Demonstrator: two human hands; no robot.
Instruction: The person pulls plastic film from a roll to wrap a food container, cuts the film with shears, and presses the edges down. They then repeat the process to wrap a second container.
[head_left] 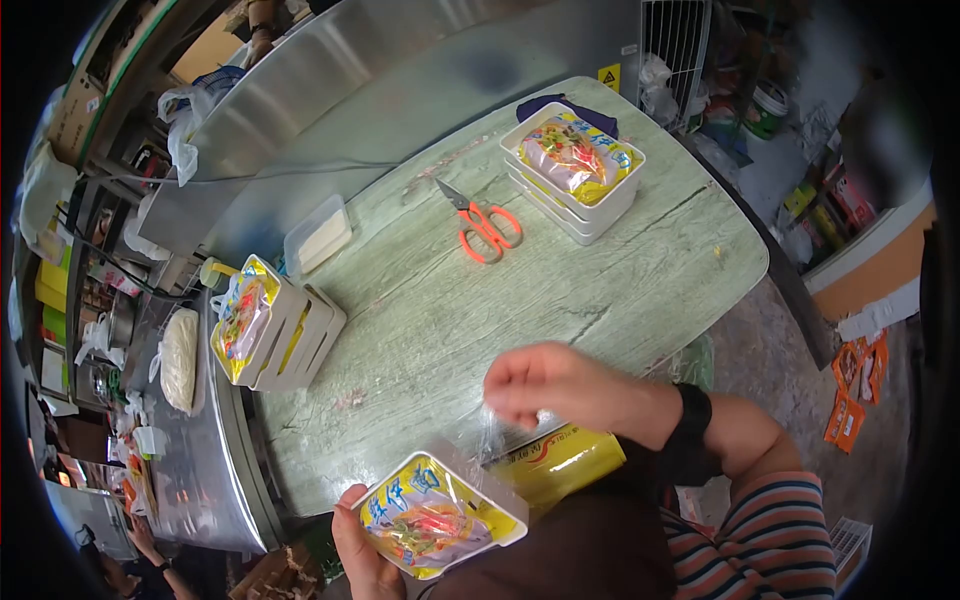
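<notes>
My left hand (365,545) grips the left edge of a white tray (440,515) that holds a yellow printed noodle packet, tilted near my body. Above and right of it, my right hand (530,385) is closed, with clear plastic film (488,430) hanging at its fingertips. A yellow box (560,462) lies under the film at the table's near edge. Two stacks of white trays topped with similar packets stand on the table, one at the left (290,335) and one at the upper right (575,170). Orange-handled scissors (480,225) lie between them.
The green wood-patterned table (430,310) stands against a metal panel (450,90). A clear container (320,235) sits near its back left edge, and a dark cloth (570,108) behind the right stack. Orange packets (848,420) lie on the floor. Another person's hand (145,540) shows at lower left.
</notes>
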